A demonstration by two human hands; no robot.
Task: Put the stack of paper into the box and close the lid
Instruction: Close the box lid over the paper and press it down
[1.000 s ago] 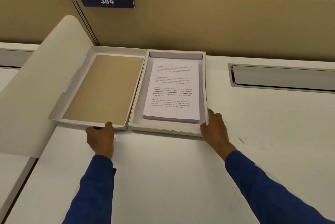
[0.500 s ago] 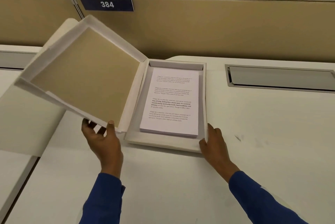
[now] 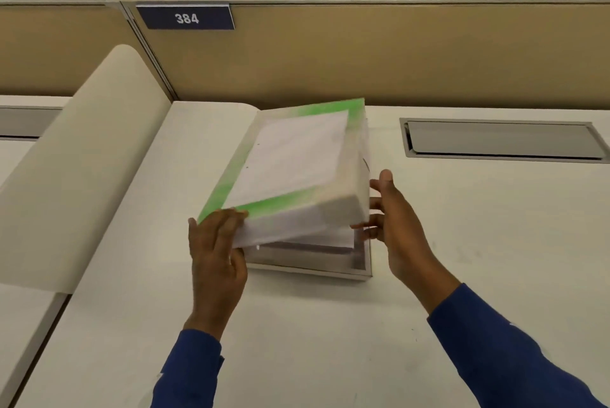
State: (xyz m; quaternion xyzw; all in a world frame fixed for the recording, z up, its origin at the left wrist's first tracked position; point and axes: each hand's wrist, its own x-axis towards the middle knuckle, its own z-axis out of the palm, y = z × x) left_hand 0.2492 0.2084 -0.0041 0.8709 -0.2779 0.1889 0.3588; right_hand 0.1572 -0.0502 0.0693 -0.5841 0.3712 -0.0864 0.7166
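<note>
Lid [image 3: 290,163], green-bordered and blurred, tilts half-closed over the box [image 3: 330,267] at the worktop's [image 3: 330,341] centre. The left hand [image 3: 216,252] grips its near corner at 7 o'clock; the right hand [image 3: 396,223], fingers spread open, touches the 3 o'clock edge. The paper stack [image 3: 313,239] lies inside the box, under the lid.

The lid [image 3: 297,160] has swung from wide open to nearly shut over the box [image 3: 361,270]

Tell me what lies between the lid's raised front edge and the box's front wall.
In the head view, a gap: the lid is tilted, not shut, above the box; the paper stack's edge shows there.
</note>
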